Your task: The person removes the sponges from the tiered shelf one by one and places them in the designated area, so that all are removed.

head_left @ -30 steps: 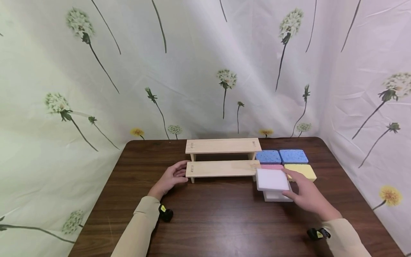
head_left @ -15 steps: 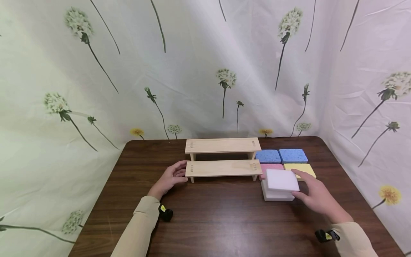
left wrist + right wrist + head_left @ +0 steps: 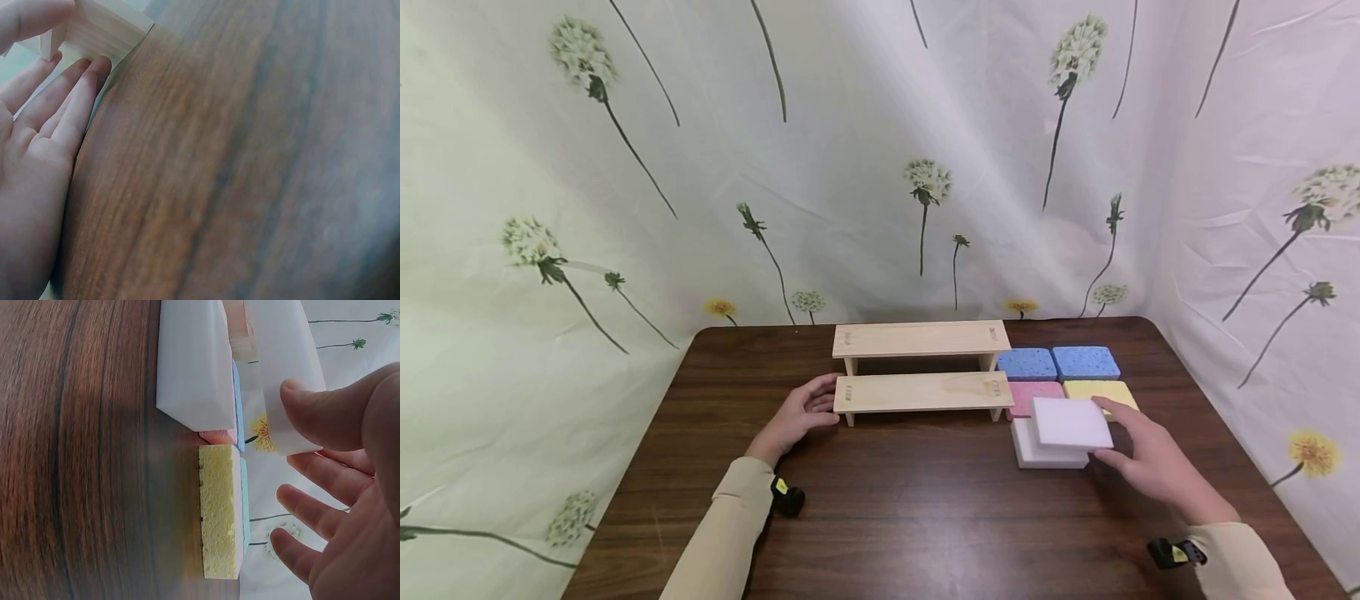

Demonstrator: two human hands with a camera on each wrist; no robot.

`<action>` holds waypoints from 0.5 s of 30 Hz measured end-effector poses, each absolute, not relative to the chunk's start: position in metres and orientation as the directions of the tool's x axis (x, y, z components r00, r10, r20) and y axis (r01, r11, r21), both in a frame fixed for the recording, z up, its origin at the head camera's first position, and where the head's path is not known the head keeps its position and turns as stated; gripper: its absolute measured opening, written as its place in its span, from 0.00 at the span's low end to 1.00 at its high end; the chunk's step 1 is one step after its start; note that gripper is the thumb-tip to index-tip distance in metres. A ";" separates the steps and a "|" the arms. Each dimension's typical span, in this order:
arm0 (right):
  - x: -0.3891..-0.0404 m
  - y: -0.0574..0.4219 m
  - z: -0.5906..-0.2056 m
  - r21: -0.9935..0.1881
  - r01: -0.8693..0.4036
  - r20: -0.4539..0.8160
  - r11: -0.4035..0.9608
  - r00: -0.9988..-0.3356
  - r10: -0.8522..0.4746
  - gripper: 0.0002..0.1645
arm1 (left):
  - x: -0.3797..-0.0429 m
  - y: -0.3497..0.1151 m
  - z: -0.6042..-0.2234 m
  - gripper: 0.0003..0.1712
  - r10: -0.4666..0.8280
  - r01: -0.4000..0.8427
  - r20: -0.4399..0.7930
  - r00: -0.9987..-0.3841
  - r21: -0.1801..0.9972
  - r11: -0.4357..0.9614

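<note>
My right hand (image 3: 1157, 462) pinches a white sponge (image 3: 1071, 423) by its right end, thumb on one face and fingers on the other. In the right wrist view this sponge (image 3: 290, 369) hangs apart from a second white sponge (image 3: 194, 362), which lies on the table. Seen from the head, the held sponge partly covers that lower sponge (image 3: 1048, 457). My left hand (image 3: 793, 421) is at the left end of the front wooden riser (image 3: 925, 392). In the left wrist view its fairly straight fingers (image 3: 75, 112) reach to the riser's end (image 3: 103, 31).
A taller wooden riser (image 3: 921, 339) stands behind the front one. Right of them lie two blue sponges (image 3: 1086, 363), a pink sponge (image 3: 1030, 396) and a yellow sponge (image 3: 1101, 393). The dark wooden table (image 3: 910, 517) meets a flower-print cloth (image 3: 850, 167) at back and sides.
My right hand has carried the white sponge to the right, from beside the front riser to over the lower white sponge and slightly past it. The left hand has stayed in place.
</note>
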State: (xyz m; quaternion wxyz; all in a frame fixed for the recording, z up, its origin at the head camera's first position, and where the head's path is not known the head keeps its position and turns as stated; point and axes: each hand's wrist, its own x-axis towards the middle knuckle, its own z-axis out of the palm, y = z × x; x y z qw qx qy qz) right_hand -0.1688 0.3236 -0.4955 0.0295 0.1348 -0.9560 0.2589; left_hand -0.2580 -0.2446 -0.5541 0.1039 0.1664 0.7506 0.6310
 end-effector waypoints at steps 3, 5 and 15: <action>-0.169 0.327 -0.496 -0.484 -0.277 0.126 0.830 -0.961 -0.247 0.47 | -0.258 -0.245 -0.555 0.45 0.376 0.121 0.054 -0.925 0.980 0.157; -0.168 0.328 -0.496 -0.482 -0.276 0.125 0.831 -0.961 -0.247 0.46 | -0.258 -0.245 -0.556 0.45 0.371 0.116 0.051 -0.927 0.981 0.157; -0.168 0.331 -0.495 -0.492 -0.258 0.106 0.831 -0.966 -0.238 0.46 | -0.258 -0.245 -0.555 0.45 0.383 0.130 0.065 -0.921 0.981 0.147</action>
